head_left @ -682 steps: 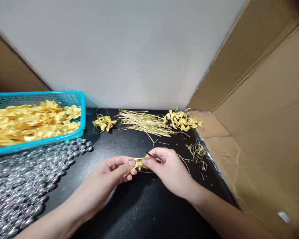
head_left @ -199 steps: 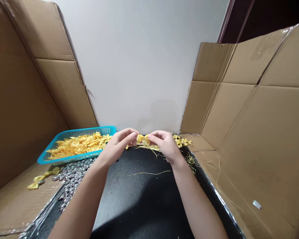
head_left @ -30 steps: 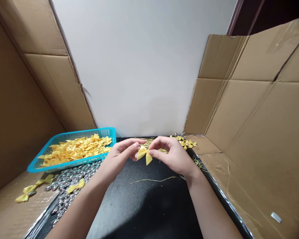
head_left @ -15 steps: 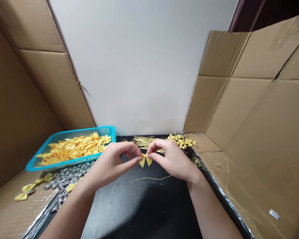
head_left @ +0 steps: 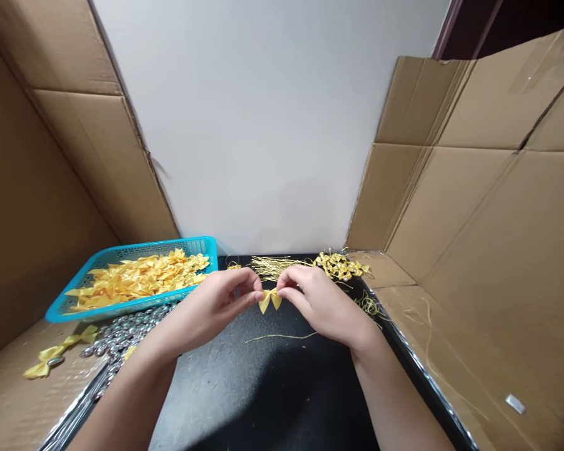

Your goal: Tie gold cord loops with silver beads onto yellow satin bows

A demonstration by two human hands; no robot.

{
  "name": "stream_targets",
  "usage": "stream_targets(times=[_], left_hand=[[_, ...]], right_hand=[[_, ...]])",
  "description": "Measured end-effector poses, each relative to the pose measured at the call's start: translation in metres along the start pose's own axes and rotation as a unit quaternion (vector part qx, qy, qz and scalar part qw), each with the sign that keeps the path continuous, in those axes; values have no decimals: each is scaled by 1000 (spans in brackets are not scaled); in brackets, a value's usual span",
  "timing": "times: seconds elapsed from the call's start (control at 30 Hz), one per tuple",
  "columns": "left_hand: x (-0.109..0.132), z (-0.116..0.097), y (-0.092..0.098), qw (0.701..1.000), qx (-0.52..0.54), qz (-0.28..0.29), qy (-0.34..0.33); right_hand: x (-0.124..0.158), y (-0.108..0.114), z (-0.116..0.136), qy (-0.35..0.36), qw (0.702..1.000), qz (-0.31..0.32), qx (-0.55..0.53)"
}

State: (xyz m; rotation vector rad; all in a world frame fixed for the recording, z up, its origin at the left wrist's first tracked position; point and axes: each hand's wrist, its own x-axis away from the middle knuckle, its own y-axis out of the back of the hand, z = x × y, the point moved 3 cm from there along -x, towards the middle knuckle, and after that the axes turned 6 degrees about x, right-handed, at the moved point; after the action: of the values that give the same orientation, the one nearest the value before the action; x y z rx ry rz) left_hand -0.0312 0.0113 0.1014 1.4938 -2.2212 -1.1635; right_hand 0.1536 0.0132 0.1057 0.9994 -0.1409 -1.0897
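Observation:
A small yellow ribbon bow (head_left: 269, 302) hangs between my two hands, its tails pointing down over the black tabletop (head_left: 225, 388). My left hand (head_left: 225, 299) pinches the bow's left loop between thumb and forefinger. On the other side, my right hand (head_left: 313, 297) pinches the right loop the same way. Just below the hands lies a single thin yellow cord (head_left: 282, 337). Behind them is a bundle of cut gold cords (head_left: 272, 266). To the right of that bundle sits a pile of yellow bows with cords (head_left: 342, 265).
At left, a blue plastic basket (head_left: 51, 311) holds many yellow bows. Shiny silver oval beads (head_left: 122, 335) spread beside it, with loose bows (head_left: 44, 362) on the cardboard. Tangled cord (head_left: 369, 305) lies at the right edge. Cardboard panels (head_left: 493, 207) stand on both sides.
Both hands still pinch the bow. The bow has shifted slightly left, and its tails hang closer together and tilt a little.

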Motion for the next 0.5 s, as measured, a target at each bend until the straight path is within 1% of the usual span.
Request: stream_targets(times=[0.17, 0.33, 0.5], left_hand=[[0, -1, 2, 999, 33, 20, -2], [2, -1, 4, 998, 57, 40, -2], [1, -2, 3, 995, 85, 43, -21]], right_hand=[[-1, 2, -1, -8, 999, 7, -34], [-3, 3, 0, -1, 998, 16, -57], [-3, 5, -2, 6, 998, 16, -61]])
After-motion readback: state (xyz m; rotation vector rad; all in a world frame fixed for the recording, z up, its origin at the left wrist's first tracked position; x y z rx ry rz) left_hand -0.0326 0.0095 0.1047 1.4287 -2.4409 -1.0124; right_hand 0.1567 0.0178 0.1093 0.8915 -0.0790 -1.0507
